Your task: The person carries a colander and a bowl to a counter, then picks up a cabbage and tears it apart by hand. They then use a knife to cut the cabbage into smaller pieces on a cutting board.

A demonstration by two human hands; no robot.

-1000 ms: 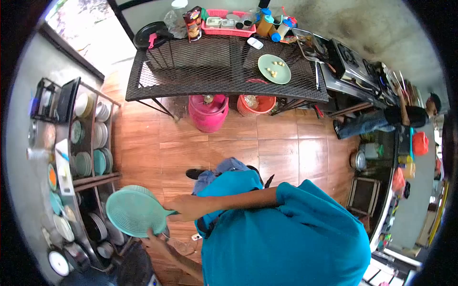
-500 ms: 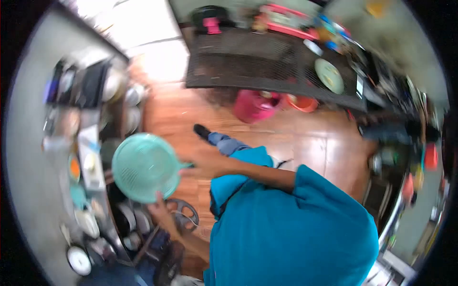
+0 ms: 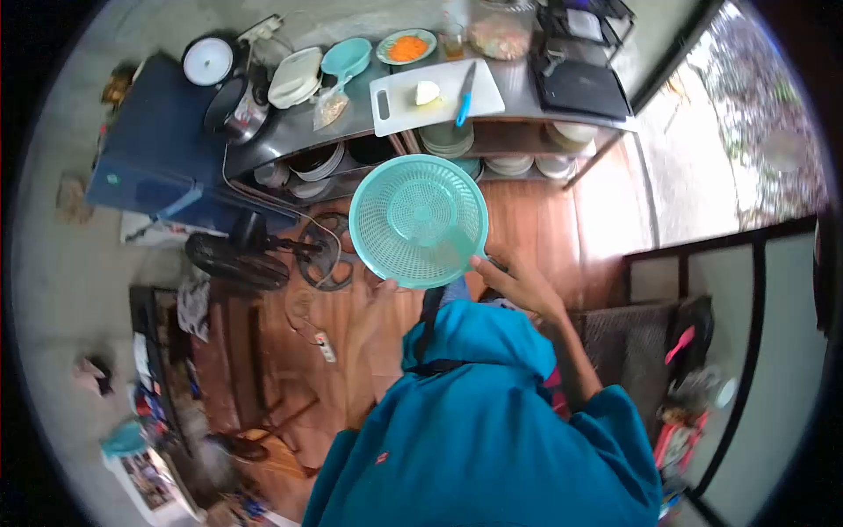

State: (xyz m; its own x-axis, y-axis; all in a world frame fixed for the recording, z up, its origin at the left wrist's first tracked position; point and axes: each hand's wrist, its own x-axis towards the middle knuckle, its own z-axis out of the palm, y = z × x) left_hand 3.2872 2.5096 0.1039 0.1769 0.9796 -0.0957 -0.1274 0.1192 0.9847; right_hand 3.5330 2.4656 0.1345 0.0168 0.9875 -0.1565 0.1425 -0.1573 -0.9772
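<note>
A round mint-green plastic colander [image 3: 419,220] is held in front of me, its open side facing up. My right hand [image 3: 518,283] grips its lower right rim, with the thumb on the edge. Beside those fingers a short dark piece shows, and a greenish patch lies inside the colander near it; I cannot make out what either is. At the lower left rim, my left hand [image 3: 376,303] pinches the edge, blurred, its fingers partly hidden beneath.
Ahead, a metal counter [image 3: 351,140] bears a white cutting board [image 3: 399,114] with a white piece of food [image 3: 427,92] and a blue-handled knife [image 3: 466,95]. Nearby are a plate of orange shreds [image 3: 407,47] and a green strainer [image 3: 348,58]. A fan [image 3: 241,255] stands left.
My view has swung left from the dark mesh table to the metal counter, which is now straight ahead. The colander has come along, still between both hands.
</note>
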